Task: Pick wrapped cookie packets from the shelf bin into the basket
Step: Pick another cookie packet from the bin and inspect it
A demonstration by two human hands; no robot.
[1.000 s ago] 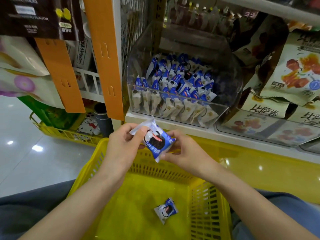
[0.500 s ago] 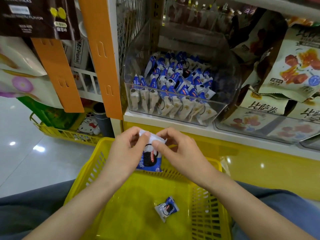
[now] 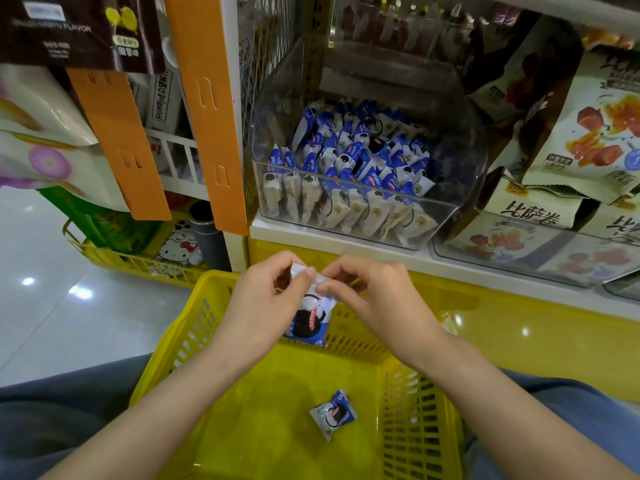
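A blue and white cookie packet [image 3: 310, 318] hangs upright over the far rim of the yellow basket [image 3: 419, 403]. My left hand [image 3: 263, 306] and my right hand [image 3: 374, 299] both pinch its white top seam, thumbs and forefingers nearly touching. A second packet [image 3: 333, 412] lies on the basket floor. Behind, on the shelf, a clear plastic bin [image 3: 450, 109] holds several more packets [image 3: 349, 168] of the same kind.
Large snack bags [image 3: 585, 133] fill the shelf to the right, over another clear bin [image 3: 533, 254]. Orange shelf strips [image 3: 207, 109] hang at left. A second yellow basket [image 3: 138, 261] with goods sits on the tiled floor to the left.
The packet turned from tilted and face-up to hanging upright, and both hands closed together on its top seam and dropped slightly toward the basket rim.
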